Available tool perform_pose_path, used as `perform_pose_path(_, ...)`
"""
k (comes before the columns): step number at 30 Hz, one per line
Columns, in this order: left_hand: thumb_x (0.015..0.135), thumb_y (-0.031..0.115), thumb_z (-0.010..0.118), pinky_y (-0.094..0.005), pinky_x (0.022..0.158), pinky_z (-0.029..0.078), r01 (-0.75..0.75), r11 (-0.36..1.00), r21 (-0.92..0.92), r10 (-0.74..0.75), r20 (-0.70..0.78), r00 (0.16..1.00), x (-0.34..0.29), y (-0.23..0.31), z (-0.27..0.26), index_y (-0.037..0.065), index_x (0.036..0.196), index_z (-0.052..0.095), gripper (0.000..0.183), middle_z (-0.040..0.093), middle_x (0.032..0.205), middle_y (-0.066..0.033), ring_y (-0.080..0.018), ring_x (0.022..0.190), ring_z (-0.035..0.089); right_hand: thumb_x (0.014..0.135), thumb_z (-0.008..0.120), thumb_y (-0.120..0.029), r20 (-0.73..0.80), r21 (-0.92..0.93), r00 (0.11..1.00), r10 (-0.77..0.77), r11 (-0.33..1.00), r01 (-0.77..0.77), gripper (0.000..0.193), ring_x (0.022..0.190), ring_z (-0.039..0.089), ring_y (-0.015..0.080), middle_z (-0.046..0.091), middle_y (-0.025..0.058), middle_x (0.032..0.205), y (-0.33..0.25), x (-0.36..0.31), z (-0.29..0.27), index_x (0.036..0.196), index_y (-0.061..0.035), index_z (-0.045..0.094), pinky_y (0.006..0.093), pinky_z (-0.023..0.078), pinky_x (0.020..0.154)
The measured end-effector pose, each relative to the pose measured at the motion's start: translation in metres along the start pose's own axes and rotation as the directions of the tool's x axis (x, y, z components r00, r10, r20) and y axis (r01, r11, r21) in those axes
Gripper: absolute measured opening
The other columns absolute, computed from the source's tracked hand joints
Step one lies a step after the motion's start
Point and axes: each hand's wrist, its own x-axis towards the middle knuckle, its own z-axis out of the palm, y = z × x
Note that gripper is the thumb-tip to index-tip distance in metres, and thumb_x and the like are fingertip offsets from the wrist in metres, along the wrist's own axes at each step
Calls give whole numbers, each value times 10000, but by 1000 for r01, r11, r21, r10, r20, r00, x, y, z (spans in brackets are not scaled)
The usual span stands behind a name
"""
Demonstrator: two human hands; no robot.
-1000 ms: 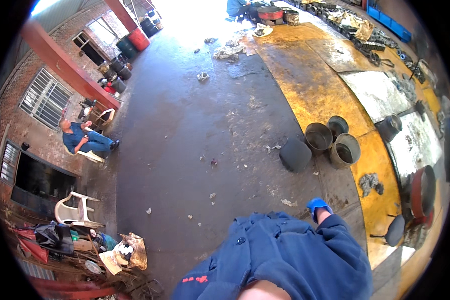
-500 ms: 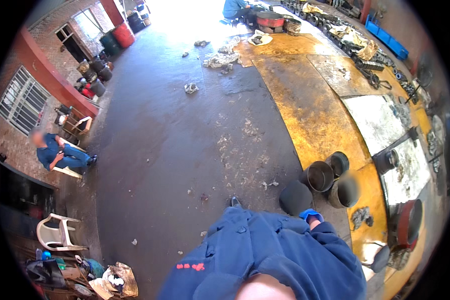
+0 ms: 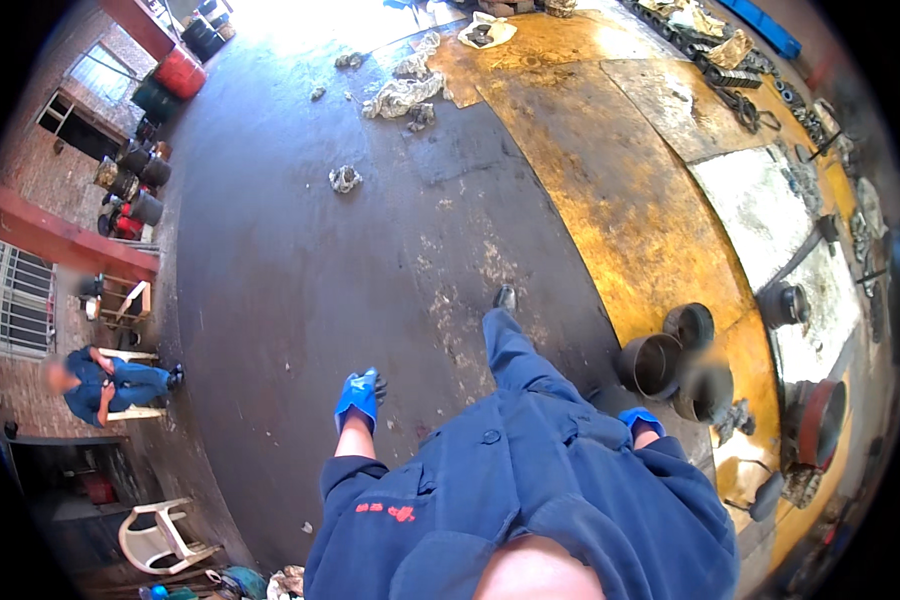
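Observation:
My left hand [image 3: 362, 393], in a blue glove with dark fingertips, hangs over the bare floor [image 3: 300, 300] left of my body. Its fingers are loosely bent and partly apart, with nothing visible in them. My right hand [image 3: 642, 420], also in a blue glove, is at my right side; the jacket hides its fingers. Close by it is a dark round object [image 3: 607, 399], mostly covered by my clothing. Just beyond stand open round metal drums: one [image 3: 650, 366], another [image 3: 689, 325] behind it, and a blurred third [image 3: 703, 390]. My shoe [image 3: 505, 297] is stepping forward.
Yellow stained sheets [image 3: 610, 210] cover the floor at right. Crumpled plastic [image 3: 403, 97] and a smaller wad [image 3: 344, 179] lie ahead. A person [image 3: 100, 385] sits along the left wall, near a white plastic chair [image 3: 160, 537]. A red-rimmed drum [image 3: 820, 425] stands at far right.
My left hand has come into view. My view has shifted, and one leg now reaches forward. The dark round object beside my right hand has become mostly hidden.

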Motion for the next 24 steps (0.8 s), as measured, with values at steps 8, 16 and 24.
perform_pose_path(8, 947, 333, 567, -398, 602, 504, 247, 957, 149, -246, -25, 969, 88, 49, -4, 36, 1024, 622, 311, 707, 839, -134, -253, 689, 672, 913, 609, -407, -34, 271, 999, 31, 962, -21, 428, 1168, 647, 307, 684, 146, 1234, -173, 38, -270, 1183, -90, 708, 448, 510, 957)
perform_pose_path(16, 946, 325, 558, -407, 606, 510, 319, 924, 211, -316, -52, 947, 150, 172, 21, 23, 1001, 636, 317, 715, 853, -146, -265, 691, 679, 863, 622, -258, -138, 632, 988, 65, 774, 37, 318, 745, 688, 268, 736, 168, 869, -370, 118, -545, 963, 24, 732, 436, 513, 661)
perform_pose_path(24, 945, 318, 549, -415, 611, 517, 341, 921, 189, -341, -31, 940, 299, 294, 56, 11, 977, 650, 325, 723, 867, -159, -278, 693, 685, 849, 609, -251, -235, 507, 967, -98, 836, 208, 342, 713, 692, 260, 735, 165, 814, -521, 195, -662, 950, 56, 721, 401, 523, 647)
